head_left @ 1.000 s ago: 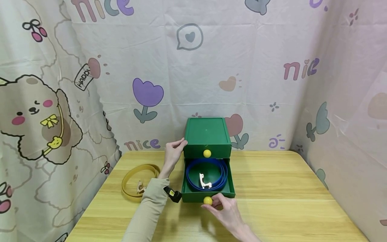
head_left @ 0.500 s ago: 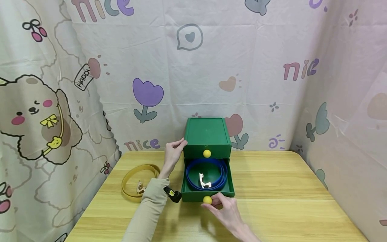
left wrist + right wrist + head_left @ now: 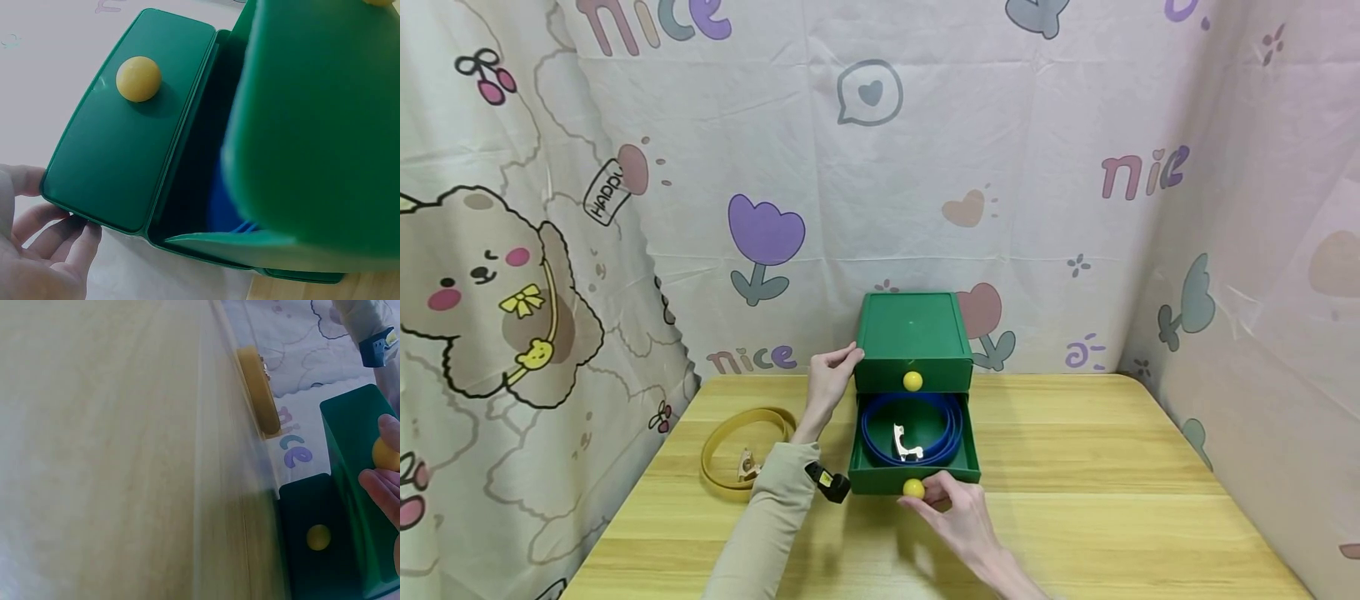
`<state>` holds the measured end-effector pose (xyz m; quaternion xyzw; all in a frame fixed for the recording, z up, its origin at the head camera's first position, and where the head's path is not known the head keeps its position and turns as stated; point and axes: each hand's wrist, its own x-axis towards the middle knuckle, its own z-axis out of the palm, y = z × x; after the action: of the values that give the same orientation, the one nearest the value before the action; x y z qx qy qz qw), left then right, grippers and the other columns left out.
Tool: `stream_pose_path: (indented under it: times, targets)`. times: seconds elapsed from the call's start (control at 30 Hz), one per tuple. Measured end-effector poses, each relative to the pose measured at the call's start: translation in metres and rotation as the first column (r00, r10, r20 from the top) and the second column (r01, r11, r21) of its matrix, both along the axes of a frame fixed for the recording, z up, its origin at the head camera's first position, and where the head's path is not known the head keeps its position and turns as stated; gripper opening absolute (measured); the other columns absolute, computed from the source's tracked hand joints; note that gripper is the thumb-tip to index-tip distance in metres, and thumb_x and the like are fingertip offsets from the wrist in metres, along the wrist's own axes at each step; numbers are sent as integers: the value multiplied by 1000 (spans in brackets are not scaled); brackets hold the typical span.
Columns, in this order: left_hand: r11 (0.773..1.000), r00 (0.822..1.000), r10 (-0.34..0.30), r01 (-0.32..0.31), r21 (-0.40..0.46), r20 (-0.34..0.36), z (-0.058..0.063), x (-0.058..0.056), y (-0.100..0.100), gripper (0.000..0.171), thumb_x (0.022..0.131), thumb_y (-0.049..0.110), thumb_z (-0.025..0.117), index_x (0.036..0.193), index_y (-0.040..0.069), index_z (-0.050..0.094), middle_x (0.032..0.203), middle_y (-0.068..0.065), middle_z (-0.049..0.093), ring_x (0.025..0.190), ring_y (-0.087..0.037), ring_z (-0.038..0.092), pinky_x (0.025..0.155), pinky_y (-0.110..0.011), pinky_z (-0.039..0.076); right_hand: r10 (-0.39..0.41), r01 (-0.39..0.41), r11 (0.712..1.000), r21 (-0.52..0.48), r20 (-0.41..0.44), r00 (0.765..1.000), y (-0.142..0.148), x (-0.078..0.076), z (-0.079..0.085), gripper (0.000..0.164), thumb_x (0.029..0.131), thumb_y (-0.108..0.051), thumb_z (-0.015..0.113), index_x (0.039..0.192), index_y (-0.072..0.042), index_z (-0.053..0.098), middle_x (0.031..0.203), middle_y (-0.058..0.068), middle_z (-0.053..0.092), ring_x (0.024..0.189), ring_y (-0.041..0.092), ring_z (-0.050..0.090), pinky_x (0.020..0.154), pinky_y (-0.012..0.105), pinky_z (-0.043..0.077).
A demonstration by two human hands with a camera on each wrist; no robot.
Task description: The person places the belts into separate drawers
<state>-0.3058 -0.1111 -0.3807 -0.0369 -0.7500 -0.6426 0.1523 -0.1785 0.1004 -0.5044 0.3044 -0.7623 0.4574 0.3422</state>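
A green two-drawer box (image 3: 913,325) stands on the table with its lower drawer (image 3: 872,481) pulled out. Inside that drawer lies a coiled blue belt (image 3: 957,429) with a shiny metal buckle (image 3: 907,447). My right hand (image 3: 962,517) pinches the yellow knob (image 3: 913,488) on the drawer's front between thumb and fingers. At the box's upper left front corner, my left hand (image 3: 829,385) holds on, its fingertips (image 3: 91,230) against the side in the left wrist view. The upper drawer, with its own yellow knob (image 3: 139,79), is closed.
A coiled yellow belt (image 3: 715,446) with a gold buckle (image 3: 747,465) lies on the wooden table (image 3: 1097,500), left of the box and partly behind my left sleeve. A black wrist device (image 3: 829,482) sits beside the drawer. Printed fabric (image 3: 910,167) hangs behind.
The lower drawer has slid slightly inward, away from me, carrying the blue belt along. My right hand moves with its knob, while my left hand keeps its place on the box.
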Motion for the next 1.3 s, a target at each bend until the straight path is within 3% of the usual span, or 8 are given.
stream_pose_path:
  times: [0.33, 0.5, 0.87, 1.3]
  targets:
    - [1000, 1000, -6, 6, 3, 14, 1, 1, -1, 36, 94, 21, 70, 119, -3, 71, 132, -13, 67, 130, -31, 60, 107, -46, 49, 6, -7, 1000, -29, -41, 999, -2, -6, 0, 34, 63, -1, 90, 86, -8, 67, 70, 1, 75, 59, 3, 68, 55, 10, 52]
    - [1000, 1000, -8, 8, 4, 11, 0, 1, -1, 36, 93, 21, 70, 119, -3, 71, 133, -13, 67, 130, -30, 60, 107, -46, 49, 10, -12, 999, -46, -50, 999, -2, -9, -2, 29, 68, -9, 89, 88, -7, 68, 70, 3, 75, 58, 8, 68, 55, 10, 52]
    - [1000, 1000, -12, 12, 7, 3, -1, -1, -1, 34, 93, 20, 71, 119, -3, 71, 133, -13, 66, 129, -31, 60, 107, -46, 50, -15, 16, 998, -55, 22, 1000, -4, -12, 0, 32, 65, -1, 90, 86, -10, 68, 72, 0, 76, 61, 3, 69, 58, 10, 53]
    - [1000, 1000, -8, 7, 9, 15, -1, 0, -1, 36, 93, 22, 70, 120, -3, 71, 133, -13, 67, 130, -31, 60, 108, -45, 49, -81, 82, 994, -69, 17, 997, -7, -17, -2, 30, 65, -6, 92, 83, -10, 68, 69, -3, 74, 60, -3, 65, 55, 10, 51]
